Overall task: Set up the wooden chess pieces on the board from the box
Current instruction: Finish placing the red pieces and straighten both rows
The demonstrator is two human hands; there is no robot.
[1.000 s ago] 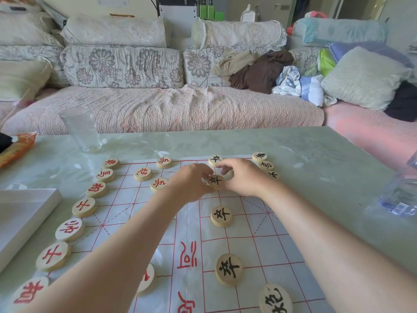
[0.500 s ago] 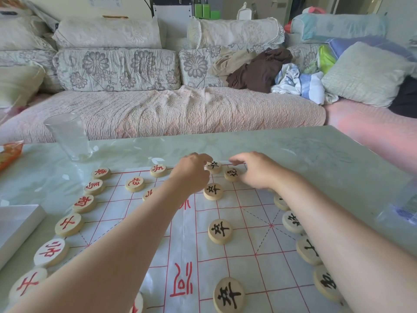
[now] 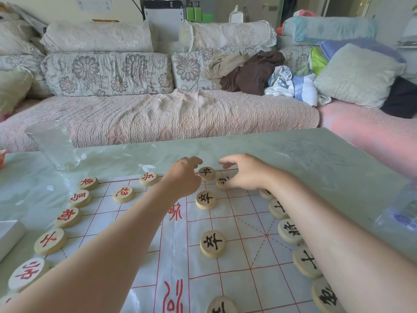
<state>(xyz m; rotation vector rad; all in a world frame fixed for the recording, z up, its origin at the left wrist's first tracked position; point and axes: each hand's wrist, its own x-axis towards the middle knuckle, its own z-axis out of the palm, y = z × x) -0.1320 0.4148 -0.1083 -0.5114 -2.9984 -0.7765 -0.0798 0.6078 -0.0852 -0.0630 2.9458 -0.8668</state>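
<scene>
On the glass-topped table (image 3: 316,159) before a sofa (image 3: 158,114), both hands (image 3: 243,172) hover spread, empty.

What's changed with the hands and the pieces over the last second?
Both hands moved to the board's far edge. The left hand set a black-marked piece there; the right hand opened, lifting off another. The red-marked pieces and glass stayed put.

Both bare forearms reach forward and angle in toward each other. Left hand (image 3: 184,175) is curled loosely, knuckles up, fingers bent down. Right hand (image 3: 242,172) is palm-down with fingers hooked and spread a bit, thumb tucked under. Hands sit close but not touching.
</scene>
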